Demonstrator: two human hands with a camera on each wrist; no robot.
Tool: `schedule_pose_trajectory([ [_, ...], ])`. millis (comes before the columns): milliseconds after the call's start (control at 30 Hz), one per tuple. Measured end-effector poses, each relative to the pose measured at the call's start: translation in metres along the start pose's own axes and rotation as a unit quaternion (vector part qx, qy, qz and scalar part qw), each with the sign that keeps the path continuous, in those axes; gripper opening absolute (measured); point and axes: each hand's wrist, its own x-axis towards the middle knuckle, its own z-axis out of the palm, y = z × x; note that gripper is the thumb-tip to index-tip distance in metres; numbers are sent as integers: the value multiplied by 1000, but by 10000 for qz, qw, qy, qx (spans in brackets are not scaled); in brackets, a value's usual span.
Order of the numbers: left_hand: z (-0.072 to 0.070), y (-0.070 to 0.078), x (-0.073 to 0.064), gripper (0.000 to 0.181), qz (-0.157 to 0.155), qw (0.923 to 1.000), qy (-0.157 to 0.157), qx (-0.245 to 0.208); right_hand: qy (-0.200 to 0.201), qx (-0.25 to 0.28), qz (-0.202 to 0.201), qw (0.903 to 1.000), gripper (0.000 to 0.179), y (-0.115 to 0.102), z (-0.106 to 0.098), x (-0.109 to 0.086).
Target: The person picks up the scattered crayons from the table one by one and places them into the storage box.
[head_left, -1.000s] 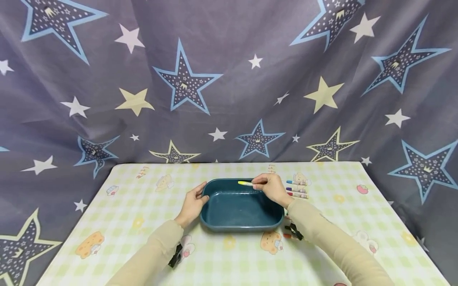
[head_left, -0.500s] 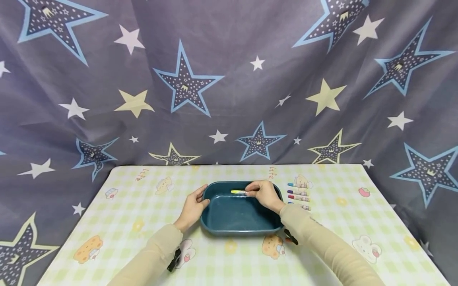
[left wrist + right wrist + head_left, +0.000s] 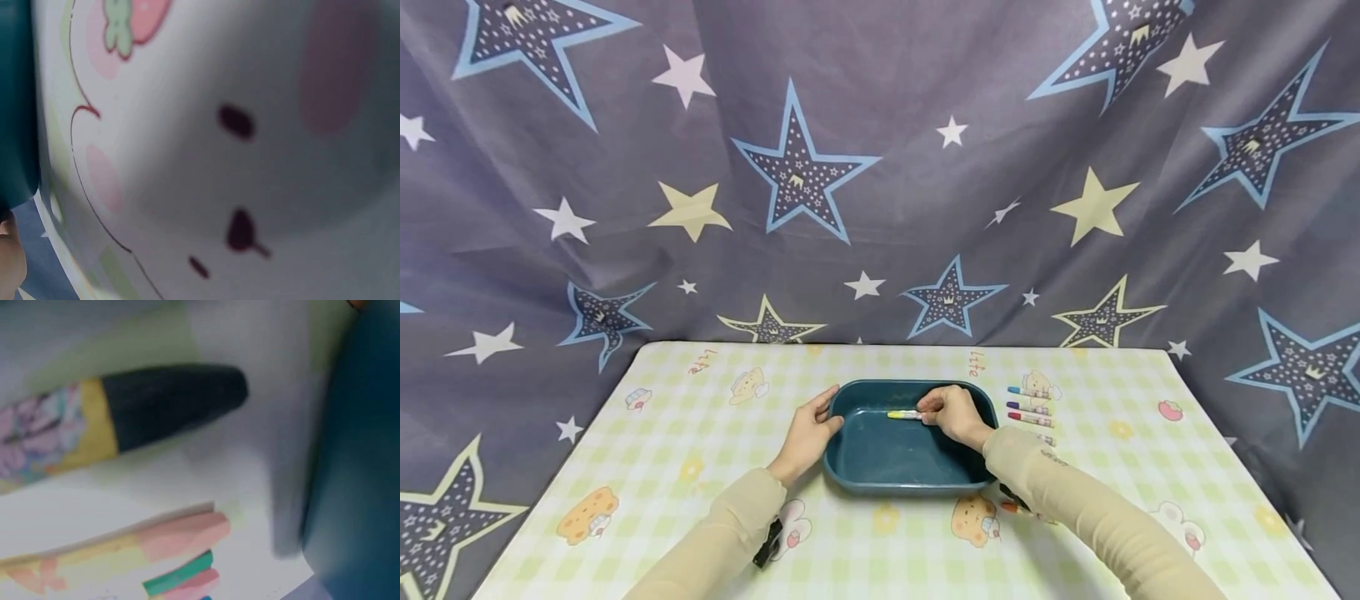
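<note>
My right hand (image 3: 953, 414) pinches a yellow crayon (image 3: 905, 415) with a patterned wrapper inside a dark teal plastic basin (image 3: 902, 482). The crayon lies level, its yellow end pointing left, low over the basin floor. At the basin's left end my left hand (image 3: 805, 437) holds the rim, thumb on its edge and fingers along the outside. The left wrist view shows only the basin's side (image 3: 15, 112) and a bit of a finger (image 3: 11, 259). Below the right wrist, a black crayon (image 3: 175, 400) and a pink crayon (image 3: 184, 536) lie beside the basin.
Several crayons lie in a column right of the basin, among them a blue one (image 3: 1028, 392), a purple one (image 3: 1030, 407) and a red one (image 3: 1032, 419). An orange crayon (image 3: 1011, 506) is partly hidden by my right sleeve. A starry curtain (image 3: 880, 208) hangs behind the checked tablecloth (image 3: 700, 517).
My right hand has lowered the yellow crayon from above the back rim down into the basin and toward me. My left hand stays at the basin's left end.
</note>
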Motion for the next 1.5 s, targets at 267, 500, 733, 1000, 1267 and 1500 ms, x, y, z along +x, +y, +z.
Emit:
schedule_pose_trajectory([
  [267,2,6,-2,54,-107,9999,43,80,-137,93,200,9997,20,0,-2,-2],
  [500,-3,4,3,55,-27,10000,25,-19,-218,32,-48,9997,21,-3,-4,4],
  [733,-6,4,4,55,-162,9998,23,-70,-295,6,-85,9995,24,-9,-7,5],
  [1000,1,1,4,55,-107,9999,59,-120,-240,672,-158,9973,28,-18,-34,-13],
  [1267,2,-1,1,55,-198,9997,25,-151,68,1087,-249,9937,25,-13,-90,-48],
  [1500,1,1,2,56,-195,9996,19,-180,607,1127,-261,9914,28,9,-136,-53],
])
